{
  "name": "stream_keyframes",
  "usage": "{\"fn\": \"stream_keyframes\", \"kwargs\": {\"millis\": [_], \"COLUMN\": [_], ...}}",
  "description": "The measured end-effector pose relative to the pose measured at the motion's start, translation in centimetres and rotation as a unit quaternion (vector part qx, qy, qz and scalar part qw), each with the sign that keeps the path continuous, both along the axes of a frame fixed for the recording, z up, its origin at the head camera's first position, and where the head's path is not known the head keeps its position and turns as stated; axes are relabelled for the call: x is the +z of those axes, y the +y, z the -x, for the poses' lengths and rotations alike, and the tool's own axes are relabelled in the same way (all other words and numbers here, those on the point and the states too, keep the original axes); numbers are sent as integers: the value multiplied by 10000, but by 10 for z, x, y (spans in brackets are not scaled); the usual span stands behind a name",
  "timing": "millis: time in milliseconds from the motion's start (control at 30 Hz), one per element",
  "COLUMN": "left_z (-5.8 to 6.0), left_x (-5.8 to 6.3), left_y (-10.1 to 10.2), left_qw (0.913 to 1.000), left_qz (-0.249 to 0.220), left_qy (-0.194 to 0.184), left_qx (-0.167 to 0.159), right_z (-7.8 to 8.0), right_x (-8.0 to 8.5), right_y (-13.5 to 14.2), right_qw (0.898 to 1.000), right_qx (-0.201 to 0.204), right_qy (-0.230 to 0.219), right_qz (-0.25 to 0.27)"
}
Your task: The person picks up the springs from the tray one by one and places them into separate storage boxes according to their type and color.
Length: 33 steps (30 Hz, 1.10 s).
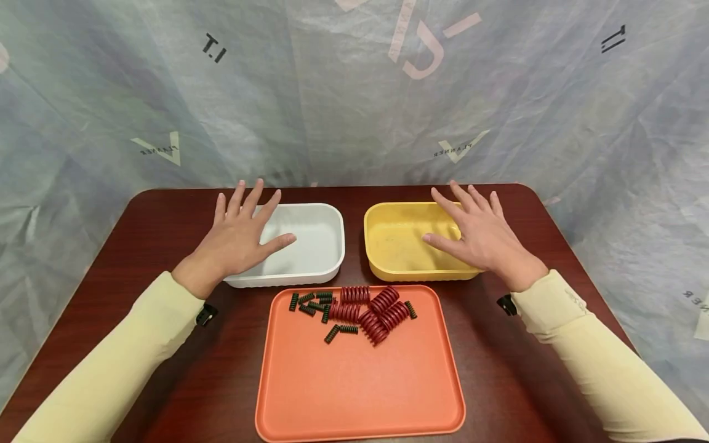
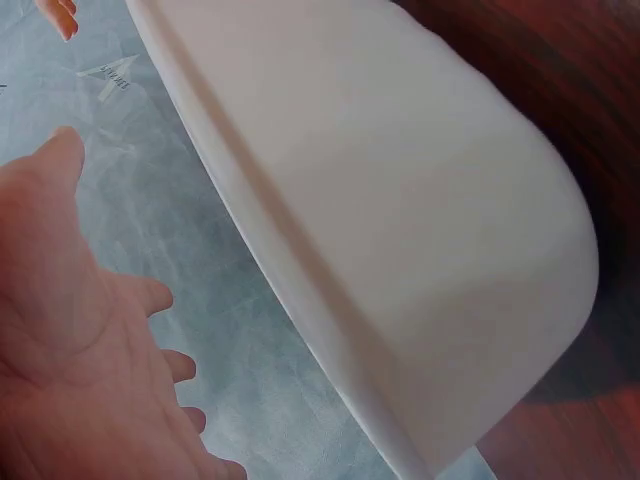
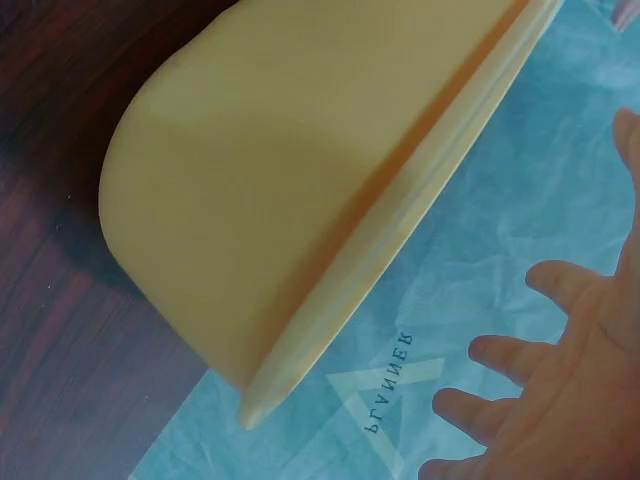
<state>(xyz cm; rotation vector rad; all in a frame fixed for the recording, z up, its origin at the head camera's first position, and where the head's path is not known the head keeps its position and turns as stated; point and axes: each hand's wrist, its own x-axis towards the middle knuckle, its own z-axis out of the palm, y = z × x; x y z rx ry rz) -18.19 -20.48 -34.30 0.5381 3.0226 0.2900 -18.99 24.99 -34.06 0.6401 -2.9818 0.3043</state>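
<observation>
The left hand [image 1: 235,243] hangs over the left part of the white tub [image 1: 312,240], fingers straight and spread; the left wrist view shows its palm, apart from the tub's rim. The right hand [image 1: 484,237] is held likewise over the right part of the yellow tub [image 1: 393,240], and the right wrist view shows it apart from that rim. The 2 hands are well apart from each other. The 2 tubs stand side by side on a dark red table [image 1: 210,375]. On their near side, between the forearms, lies the orange tray [image 1: 360,387]. Near its far edge are 5 large red springs [image 1: 355,295], clustered together, and several small dark springs [image 1: 349,330], most of them left of the cluster and 1 just beside it at right. A pale yellow sleeve [image 1: 105,369] covers each forearm. Beyond the table hangs a grey sheet [image 1: 299,92] bearing V marks and lettering.
</observation>
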Motion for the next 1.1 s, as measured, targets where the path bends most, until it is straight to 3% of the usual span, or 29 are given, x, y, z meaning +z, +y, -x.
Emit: {"fn": "stream_keyframes", "kwargs": {"millis": [467,1100], "left_z": [-12,-37], "left_x": [-8,-21], "left_y": [0,4], "left_qw": [9999,9994], "left_qz": [-85,-267], "left_qy": [97,195], "left_qx": [-63,-74], "right_z": [-13,-32], "right_x": [-5,-12], "right_y": [-5,-6], "right_qw": [9999,9987], "right_qx": [111,304], "right_qy": [-10,131], "right_qz": [86,385]}}
